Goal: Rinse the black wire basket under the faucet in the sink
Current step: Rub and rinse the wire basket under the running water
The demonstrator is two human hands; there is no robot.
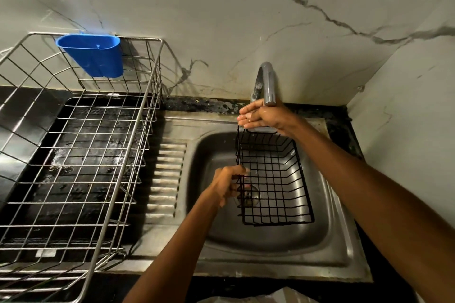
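The black wire basket (273, 179) is a rectangular grid of thin coated wire, held tilted inside the steel sink (342, 243), its open side facing the camera. Its far rim sits directly below the faucet (267, 83), at the 12 o'clock edge of the bowl.

The left hand (229, 186) grips the basket's left wall at the 9 o'clock side, fingers curled round the wire; the fingertips are partly hidden behind the mesh. The right hand (263, 117) is held palm up under the spout, fingers straight and close together, its underside over the basket's far rim. Whether it touches the rim cannot be told. The palm looks wet, but a water stream is hard to make out.

The drain (248, 198) shows only in part through the mesh, near the left hand. The sink is dull pressed metal with a ribbed draining board (167, 179) at 9 o'clock.

Further toward 9 o'clock stands a large dish rack (103, 170) of bright steel wire, cut off by the frame's left and lower edges. A blue plastic cup holder (94, 55) hangs on its far rim. Beneath the rack lies a dark, wet counter (81, 155). Behind the sink rises a pale marble-veined wall (246, 19).
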